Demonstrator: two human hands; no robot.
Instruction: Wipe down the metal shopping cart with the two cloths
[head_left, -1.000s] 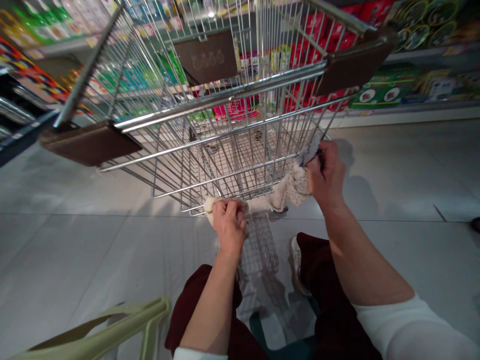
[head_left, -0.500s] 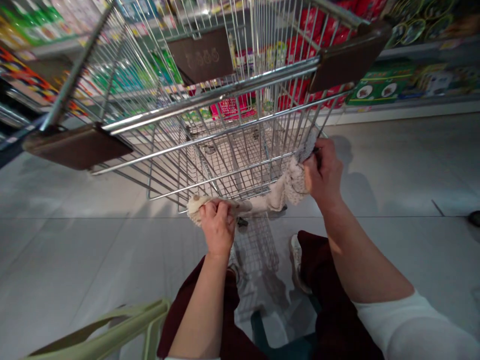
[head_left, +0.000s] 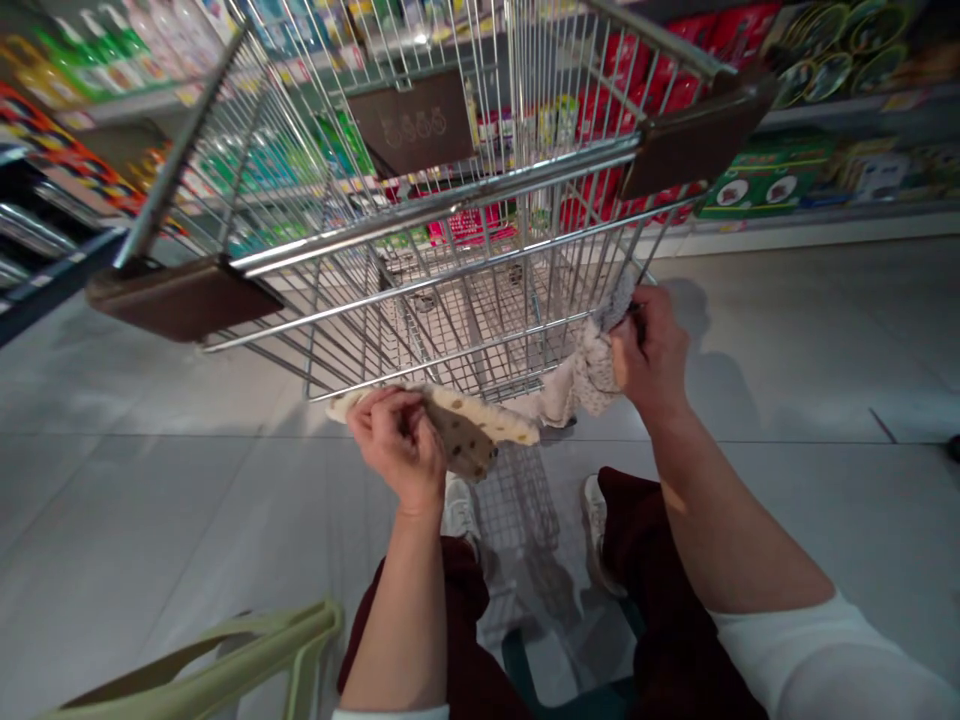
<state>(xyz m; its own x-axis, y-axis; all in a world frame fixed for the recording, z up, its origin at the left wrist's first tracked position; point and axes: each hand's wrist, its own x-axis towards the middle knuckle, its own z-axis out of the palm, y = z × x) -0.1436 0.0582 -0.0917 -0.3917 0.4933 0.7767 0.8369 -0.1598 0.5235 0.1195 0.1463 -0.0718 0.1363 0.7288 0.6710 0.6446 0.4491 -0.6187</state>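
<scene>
A wire shopping cart (head_left: 450, 250) stands in front of me, its basket tipped up toward the shelves. My left hand (head_left: 397, 445) is closed on one end of a cream, spotted cloth (head_left: 487, 425) and presses it along the cart's lower front bar. My right hand (head_left: 649, 345) is closed on the other, bunched end of the cloth at the cart's right corner. The cloth sags between the two hands. Below them are my dark red trousers and white shoes.
Store shelves (head_left: 787, 170) with coloured packages run along the back. Brown plastic corner guards (head_left: 184, 298) sit on the cart's handle ends. A pale green plastic chair edge (head_left: 225, 660) is at the lower left. Grey floor tiles surround the cart.
My left hand slid left along the lower bar and turned palm-up, spreading the cloth so its spotted side shows. My right hand stayed at the right corner.
</scene>
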